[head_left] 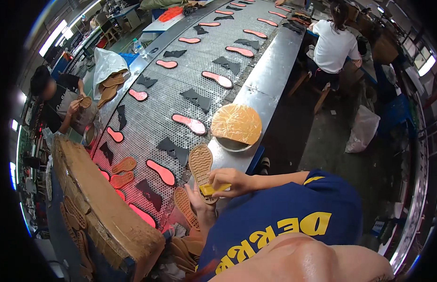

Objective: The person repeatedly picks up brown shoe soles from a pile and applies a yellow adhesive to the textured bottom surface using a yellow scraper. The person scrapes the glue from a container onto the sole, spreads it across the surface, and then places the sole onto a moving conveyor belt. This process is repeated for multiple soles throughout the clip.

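Note:
My left hand (196, 196) comes up from below and holds a tan rubber shoe sole (201, 165) with its ridged tread facing up, at the near edge of the conveyor. My right hand (230, 181) grips a small yellow brush (212, 189) and presses it against the heel end of that sole. A second tan sole (184, 205) lies just to the left of my left hand. A round bowl covered by a glue-crusted yellowish lid (236, 124) sits on the metal ledge right behind the sole.
A perforated metal conveyor belt (152, 113) runs away from me, carrying pink insoles (189, 123) and dark cut pieces (173, 150). A wooden block (101, 202) stands at left. One person sits at left handling soles, another in white sits at the far right.

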`<state>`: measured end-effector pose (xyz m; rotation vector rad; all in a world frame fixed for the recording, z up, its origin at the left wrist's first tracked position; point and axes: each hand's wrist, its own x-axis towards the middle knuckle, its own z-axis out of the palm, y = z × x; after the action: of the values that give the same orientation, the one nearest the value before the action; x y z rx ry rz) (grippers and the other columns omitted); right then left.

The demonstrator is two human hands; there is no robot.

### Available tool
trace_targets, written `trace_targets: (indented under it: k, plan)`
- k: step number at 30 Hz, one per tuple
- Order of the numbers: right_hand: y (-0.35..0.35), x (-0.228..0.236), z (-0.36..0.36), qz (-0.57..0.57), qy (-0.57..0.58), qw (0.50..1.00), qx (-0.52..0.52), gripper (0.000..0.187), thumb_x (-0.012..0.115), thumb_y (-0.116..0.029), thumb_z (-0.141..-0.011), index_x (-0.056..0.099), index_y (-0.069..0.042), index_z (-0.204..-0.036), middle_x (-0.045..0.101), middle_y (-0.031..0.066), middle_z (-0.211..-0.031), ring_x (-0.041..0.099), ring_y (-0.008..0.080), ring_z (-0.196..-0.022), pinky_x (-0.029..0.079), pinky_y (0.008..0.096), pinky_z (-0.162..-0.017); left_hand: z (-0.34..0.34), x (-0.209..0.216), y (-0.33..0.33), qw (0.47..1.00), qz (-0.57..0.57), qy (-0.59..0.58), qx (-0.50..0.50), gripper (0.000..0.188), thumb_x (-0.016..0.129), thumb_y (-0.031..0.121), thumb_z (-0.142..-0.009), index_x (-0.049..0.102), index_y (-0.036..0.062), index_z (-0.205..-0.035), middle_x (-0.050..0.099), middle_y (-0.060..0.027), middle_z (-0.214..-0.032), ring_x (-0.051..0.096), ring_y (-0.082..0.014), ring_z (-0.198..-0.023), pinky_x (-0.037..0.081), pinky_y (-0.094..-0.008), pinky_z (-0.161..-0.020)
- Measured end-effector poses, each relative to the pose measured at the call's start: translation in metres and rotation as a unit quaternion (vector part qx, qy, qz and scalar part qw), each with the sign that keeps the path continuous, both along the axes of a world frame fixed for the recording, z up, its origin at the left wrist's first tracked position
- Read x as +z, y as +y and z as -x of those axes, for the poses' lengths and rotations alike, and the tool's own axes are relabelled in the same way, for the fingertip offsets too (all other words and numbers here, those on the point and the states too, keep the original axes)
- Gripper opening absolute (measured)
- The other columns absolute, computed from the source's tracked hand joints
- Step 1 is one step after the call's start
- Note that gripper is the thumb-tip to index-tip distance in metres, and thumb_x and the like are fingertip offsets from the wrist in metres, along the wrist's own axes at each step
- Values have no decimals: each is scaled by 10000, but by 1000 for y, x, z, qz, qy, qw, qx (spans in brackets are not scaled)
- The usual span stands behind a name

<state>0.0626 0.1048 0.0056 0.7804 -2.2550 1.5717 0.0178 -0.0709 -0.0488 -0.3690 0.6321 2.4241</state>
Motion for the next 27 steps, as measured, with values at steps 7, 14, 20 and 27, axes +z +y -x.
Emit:
trace_targets:
  k: [7,14,20,27]
  plan:
    - [11,8,3,3,-21,1000,-2,291,800,-166,-756,554,-34,-840,604,158,-994,622,340,-940,494,375,-760,2,-9,5,1000,2,1,-14,771,161,596,-979,394,-19,-1382,545,-214,-1284,563,-349,-1139,455,-442,-985]
    - [22,9,5,1,-43,999,1,282,796,-156,-757,559,-29,-844,603,154,-993,619,325,-896,494,364,-750,3,-1,17,999,31,-23,-13,728,181,571,-988,400,-7,-1374,558,-200,-1263,570,-343,-1123,463,-441,-969]
    - [27,7,7,9,-40,999,8,257,783,-145,-772,568,-31,-852,606,148,-993,620,314,-895,493,364,-751,3,-8,14,998,38,-32,-34,687,227,552,-984,398,29,-1395,536,-181,-1303,556,-338,-1156,460,-460,-986]
    - [31,-2,7,26,-68,997,14,252,779,-154,-782,574,-29,-857,605,150,-997,619,311,-899,492,352,-749,-1,-16,19,996,64,-47,-30,695,238,548,-978,417,9,-1380,548,-176,-1291,562,-323,-1148,458,-450,-988]
